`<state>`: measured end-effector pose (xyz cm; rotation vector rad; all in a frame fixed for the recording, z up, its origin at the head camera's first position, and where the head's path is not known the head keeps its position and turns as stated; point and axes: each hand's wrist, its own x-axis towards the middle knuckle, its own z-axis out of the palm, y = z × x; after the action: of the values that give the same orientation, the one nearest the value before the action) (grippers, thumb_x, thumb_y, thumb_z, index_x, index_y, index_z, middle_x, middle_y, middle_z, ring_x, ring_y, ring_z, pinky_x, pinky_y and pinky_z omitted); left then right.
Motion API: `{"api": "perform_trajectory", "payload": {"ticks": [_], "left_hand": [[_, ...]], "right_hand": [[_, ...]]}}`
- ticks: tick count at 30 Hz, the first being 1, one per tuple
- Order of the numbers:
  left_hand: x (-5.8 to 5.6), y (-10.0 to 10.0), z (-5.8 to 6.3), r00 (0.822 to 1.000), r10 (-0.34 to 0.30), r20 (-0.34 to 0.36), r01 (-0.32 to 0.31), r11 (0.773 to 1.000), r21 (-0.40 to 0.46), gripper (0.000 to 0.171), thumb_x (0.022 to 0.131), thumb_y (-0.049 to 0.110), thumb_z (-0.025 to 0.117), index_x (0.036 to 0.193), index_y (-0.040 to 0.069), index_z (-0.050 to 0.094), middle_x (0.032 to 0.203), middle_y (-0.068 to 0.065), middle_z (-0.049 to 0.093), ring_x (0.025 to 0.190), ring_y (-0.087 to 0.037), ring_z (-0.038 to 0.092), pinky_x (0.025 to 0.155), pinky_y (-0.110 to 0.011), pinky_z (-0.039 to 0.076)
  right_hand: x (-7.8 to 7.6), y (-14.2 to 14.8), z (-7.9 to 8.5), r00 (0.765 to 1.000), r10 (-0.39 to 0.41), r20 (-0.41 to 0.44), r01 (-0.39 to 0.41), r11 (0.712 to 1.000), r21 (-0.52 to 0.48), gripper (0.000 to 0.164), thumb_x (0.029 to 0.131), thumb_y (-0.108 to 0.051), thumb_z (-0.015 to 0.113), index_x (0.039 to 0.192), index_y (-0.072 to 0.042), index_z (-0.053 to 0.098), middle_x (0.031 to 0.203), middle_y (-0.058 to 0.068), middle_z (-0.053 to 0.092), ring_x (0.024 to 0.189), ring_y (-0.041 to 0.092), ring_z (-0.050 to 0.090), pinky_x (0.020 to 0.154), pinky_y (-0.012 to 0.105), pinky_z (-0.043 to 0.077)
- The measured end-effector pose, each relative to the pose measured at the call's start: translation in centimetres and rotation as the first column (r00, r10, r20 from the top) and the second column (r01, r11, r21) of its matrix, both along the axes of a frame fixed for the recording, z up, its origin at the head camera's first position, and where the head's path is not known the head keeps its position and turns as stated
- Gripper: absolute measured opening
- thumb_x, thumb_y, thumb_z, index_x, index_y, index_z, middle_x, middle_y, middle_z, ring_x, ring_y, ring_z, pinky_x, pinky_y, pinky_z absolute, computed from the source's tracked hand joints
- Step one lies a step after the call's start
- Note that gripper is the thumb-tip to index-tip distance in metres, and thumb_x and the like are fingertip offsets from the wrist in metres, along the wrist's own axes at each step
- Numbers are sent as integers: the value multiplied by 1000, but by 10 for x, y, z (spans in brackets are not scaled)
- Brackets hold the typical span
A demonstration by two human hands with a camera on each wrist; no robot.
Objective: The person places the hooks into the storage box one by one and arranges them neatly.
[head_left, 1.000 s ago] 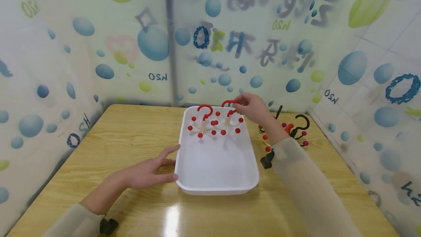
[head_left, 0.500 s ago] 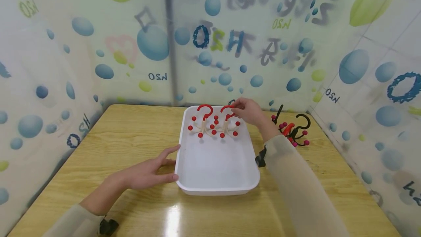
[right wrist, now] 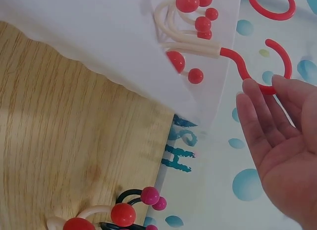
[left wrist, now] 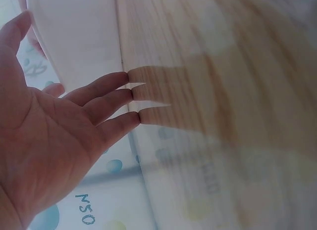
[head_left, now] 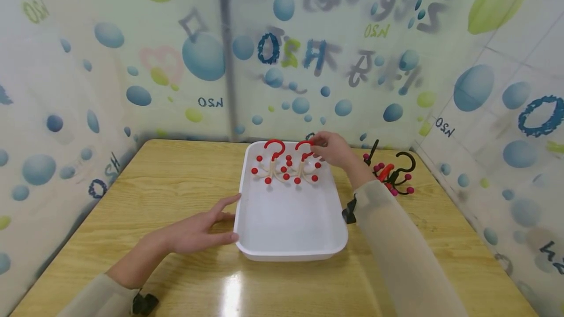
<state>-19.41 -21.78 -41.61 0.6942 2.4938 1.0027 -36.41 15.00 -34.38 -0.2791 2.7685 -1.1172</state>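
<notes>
Inside the white tray (head_left: 288, 219), near its far end, sit two beige hangers with red hooks and several red-ball-tipped arms. The first hanger (head_left: 272, 166) sits at the left with nobody touching it. On the right one, the second hanger (head_left: 302, 165), my right hand (head_left: 333, 149) pinches the red hook between thumb and fingertips. The right wrist view shows this grip on the red hook (right wrist: 239, 62) close up. My left hand (head_left: 196, 233) rests at the tray's left side, fingers spread, thumb and index tips at the rim. Its palm (left wrist: 54, 136) holds nothing.
Right of the tray, several more hangers lie in a group, with a black hook (head_left: 411, 161), a red hook (head_left: 386, 172) and magenta balls. Everything stands on a wooden table (head_left: 189, 175). A patterned wall (head_left: 176, 111) rises right behind it.
About a second ago my right hand and the second hanger were slightly farther right; they moved left beside the first hanger and then stayed nearly still. My left hand has stayed put.
</notes>
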Motion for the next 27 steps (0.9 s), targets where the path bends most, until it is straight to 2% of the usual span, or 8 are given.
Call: {"api": "perform_trajectory", "payload": {"ticks": [7,12,19,23,27], "left_hand": [[-1,0,-1,1000,-19,-5,19,1000,16,87,98,54,61,163,30,8,150,-8,55,144,-34,45,113,-62,34],[0,-1,-1,1000,-8,-12,8,1000,5,87,98,56,61,163,33,8,149,-8,56,143,-34,46,113,-62,35],[0,-1,-2,1000,-10,-20,10,1000,-1,87,97,57,61,163,34,8,149,-7,56,142,-34,47,113,-62,35],[0,-1,-2,1000,-12,-17,12,1000,-3,87,97,57,61,163,34,8,149,-7,56,143,-34,46,113,-62,35],[0,-1,-2,1000,-7,-14,7,1000,-7,87,97,58,60,163,33,8,149,-7,56,143,-35,46,113,-63,34]], "right_hand": [[3,9,6,999,-3,-41,0,998,-66,34,103,-22,62,136,-13,58,129,10,62,113,34,66,93,41,58],[10,16,26,994,33,-100,-43,995,-94,34,104,-27,62,135,-15,60,127,7,64,109,31,68,91,40,59],[33,42,64,985,55,-163,-73,992,-106,35,103,-36,61,134,-18,62,134,5,64,106,26,69,92,41,58],[50,59,79,979,56,-195,-76,992,-100,35,103,-37,61,132,-17,64,132,5,66,103,23,70,87,33,58],[64,78,86,973,56,-226,-69,996,-50,35,103,-40,61,129,-18,65,128,5,67,101,24,71,81,27,58]]}}
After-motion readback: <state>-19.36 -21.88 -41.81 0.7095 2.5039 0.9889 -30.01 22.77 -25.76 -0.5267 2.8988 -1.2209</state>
